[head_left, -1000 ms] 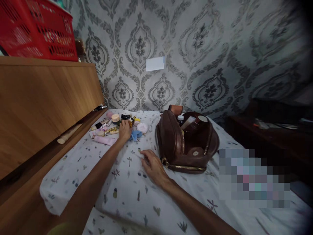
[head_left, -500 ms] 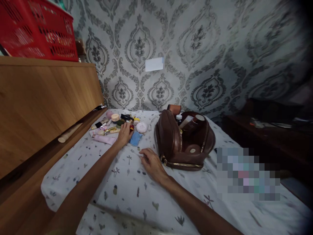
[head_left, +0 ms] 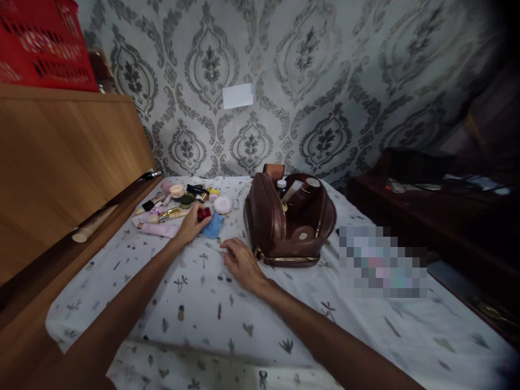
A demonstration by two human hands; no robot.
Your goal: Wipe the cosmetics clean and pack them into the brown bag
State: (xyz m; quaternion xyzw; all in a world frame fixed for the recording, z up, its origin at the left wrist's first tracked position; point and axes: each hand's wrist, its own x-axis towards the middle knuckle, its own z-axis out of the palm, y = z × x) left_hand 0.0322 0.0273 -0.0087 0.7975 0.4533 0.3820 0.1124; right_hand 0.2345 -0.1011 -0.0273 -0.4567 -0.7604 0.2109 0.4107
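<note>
My left hand (head_left: 189, 225) is closed around a small dark-red jar (head_left: 204, 214) among the cosmetics on the left of the bed. A blue cloth (head_left: 213, 226) lies just beside it, with a round white compact (head_left: 222, 205) behind. Around that hand are a pink tube (head_left: 158, 229), a dark green jar (head_left: 186, 201), a peach-lidded jar (head_left: 177, 191) and a gold-trimmed tube (head_left: 169, 214). My right hand (head_left: 244, 266) rests over the sheet with fingers loosely apart, holding nothing. To its right stands an unzipped brown leather bag (head_left: 266, 216) with a brown bottle (head_left: 301, 196) inside.
A wooden cabinet (head_left: 69, 173) borders the left side, with a red basket (head_left: 44, 51) on top. The patterned wall (head_left: 252, 130) closes off the back. A blurred-out item (head_left: 382, 262) lies on the sheet at right, near a dark wooden table (head_left: 390, 206).
The view has turned slightly right. My left hand now shows the red jar lifted between its fingers, where before it was reaching over it. My right hand stays near the bag.
</note>
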